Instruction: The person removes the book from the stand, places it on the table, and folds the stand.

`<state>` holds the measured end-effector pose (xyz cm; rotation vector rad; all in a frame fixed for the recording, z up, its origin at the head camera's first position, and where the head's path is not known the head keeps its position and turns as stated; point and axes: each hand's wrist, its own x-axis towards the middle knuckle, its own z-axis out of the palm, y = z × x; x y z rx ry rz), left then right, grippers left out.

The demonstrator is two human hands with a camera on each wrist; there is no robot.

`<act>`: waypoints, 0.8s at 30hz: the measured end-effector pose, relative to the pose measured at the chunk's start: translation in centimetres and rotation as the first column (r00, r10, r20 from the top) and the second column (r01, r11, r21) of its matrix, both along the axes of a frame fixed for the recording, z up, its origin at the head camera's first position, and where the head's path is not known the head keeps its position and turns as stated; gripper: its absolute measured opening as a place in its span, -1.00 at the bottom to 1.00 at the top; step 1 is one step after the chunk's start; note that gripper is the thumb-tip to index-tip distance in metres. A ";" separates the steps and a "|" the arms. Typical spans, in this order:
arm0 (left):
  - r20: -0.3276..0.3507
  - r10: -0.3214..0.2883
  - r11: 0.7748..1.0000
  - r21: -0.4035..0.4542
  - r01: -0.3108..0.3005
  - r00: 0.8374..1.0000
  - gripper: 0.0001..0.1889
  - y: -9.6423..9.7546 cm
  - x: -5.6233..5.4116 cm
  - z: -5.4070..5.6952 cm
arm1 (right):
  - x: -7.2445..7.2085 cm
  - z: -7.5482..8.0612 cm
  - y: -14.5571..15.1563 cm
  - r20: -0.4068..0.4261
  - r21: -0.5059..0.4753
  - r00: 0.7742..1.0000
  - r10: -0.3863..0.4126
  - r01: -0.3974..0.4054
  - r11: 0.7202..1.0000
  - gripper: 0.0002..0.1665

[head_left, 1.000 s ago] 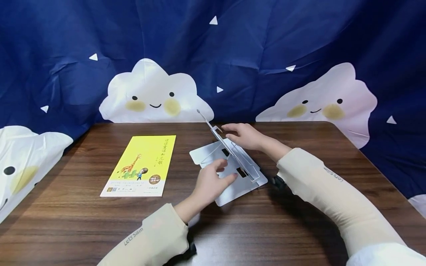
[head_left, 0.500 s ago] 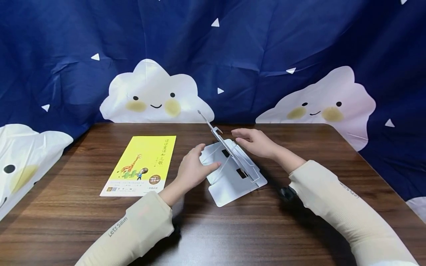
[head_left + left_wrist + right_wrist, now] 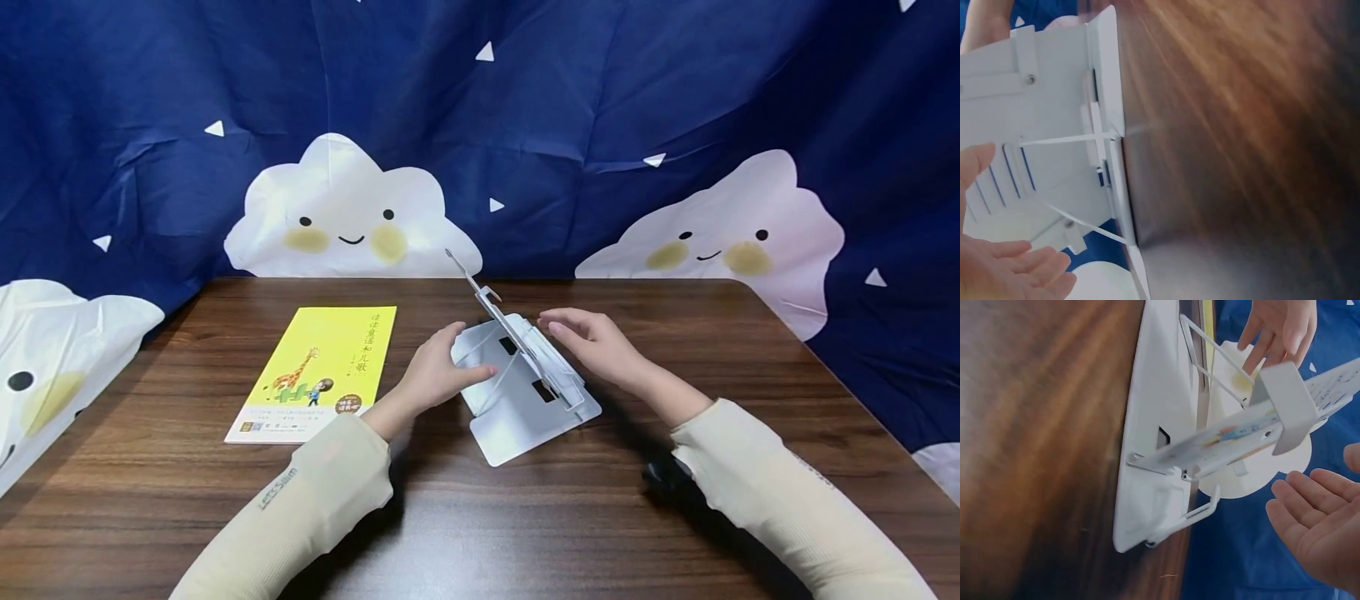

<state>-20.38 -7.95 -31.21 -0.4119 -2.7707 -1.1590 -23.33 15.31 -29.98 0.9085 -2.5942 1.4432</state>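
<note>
A white book stand stands on the table, with a flat base and a tilted back panel held up by thin wire struts. The panel's front face carries a coloured print, with a clip at its edge. My left hand is at the stand's left side, thumb and fingers spread; in the left wrist view that hand grips nothing. To the right of the stand hovers my right hand. Its palm and loosely extended fingers show in the right wrist view, where the hand is apart from the stand.
A yellow book with a giraffe on its cover lies flat on the wooden table, left of the stand. Behind the table hangs a blue curtain with white clouds.
My left hand has drawn back leftward from the stand's middle. My right hand has moved away from the panel's upper edge, toward the right and nearer to me. The stand has stayed put.
</note>
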 end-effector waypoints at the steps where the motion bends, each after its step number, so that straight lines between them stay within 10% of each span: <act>1: 0.003 -0.003 1.000 -0.001 0.003 1.000 -0.19 0.1 -0.1 -0.1 | 0.2 -0.2 0.1 0.011 -0.016 1.000 0.002 -0.001 1.000 -0.61; 24: 0.010 -0.069 0.993 -0.092 0.070 0.998 -0.18 0.7 -0.9 -2.7 | 4.2 -2.7 0.6 0.085 -0.136 0.994 0.070 -0.057 0.989 -0.65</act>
